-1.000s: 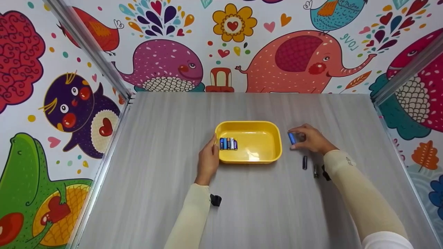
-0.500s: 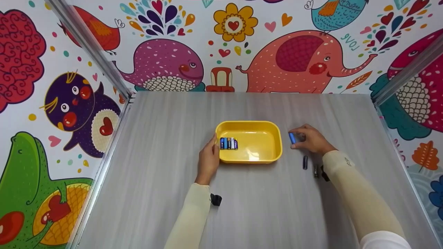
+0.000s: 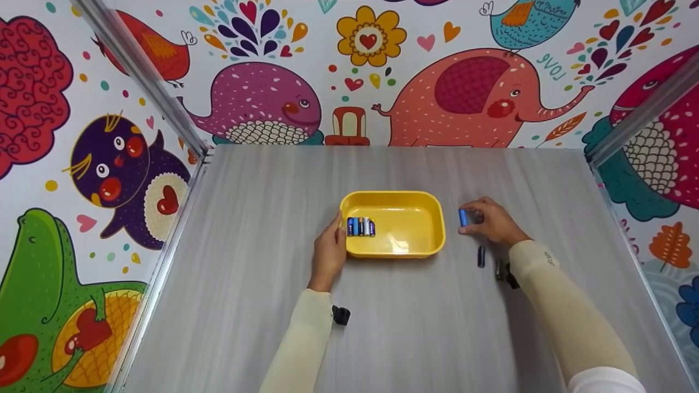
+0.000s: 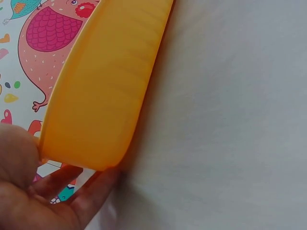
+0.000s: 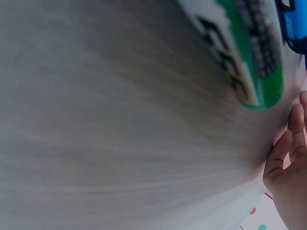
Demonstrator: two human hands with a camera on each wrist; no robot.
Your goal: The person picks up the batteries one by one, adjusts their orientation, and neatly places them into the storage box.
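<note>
In the head view, my left hand (image 3: 329, 252) grips the left end of a yellow plastic tray (image 3: 409, 253). The left wrist view shows the thumb at the tray's rim and fingers against its lower edge. Several batteries (image 3: 361, 226) lie side by side in the tray's left part. To the right of the tray, my right hand (image 3: 494, 221) pinches a blue battery (image 3: 463, 218) between thumb and fingers, apart from the tray. Two more batteries lie nearer me: a dark battery (image 3: 481, 256) and another battery (image 3: 498, 269) beside the right wrist, its label green and white in the right wrist view.
Everything stands on a grey wood-grain table (image 3: 262, 218). Behind it rises a wall panel (image 3: 360, 82) printed with cartoon animals, with metal rails (image 3: 158, 82) at the corners. A black wrist camera (image 3: 341, 315) sits on the left forearm.
My right hand has shifted slightly right with the blue battery, which has turned a little more in line with the tray's short side. The left hand, tray and other batteries look unmoved.
</note>
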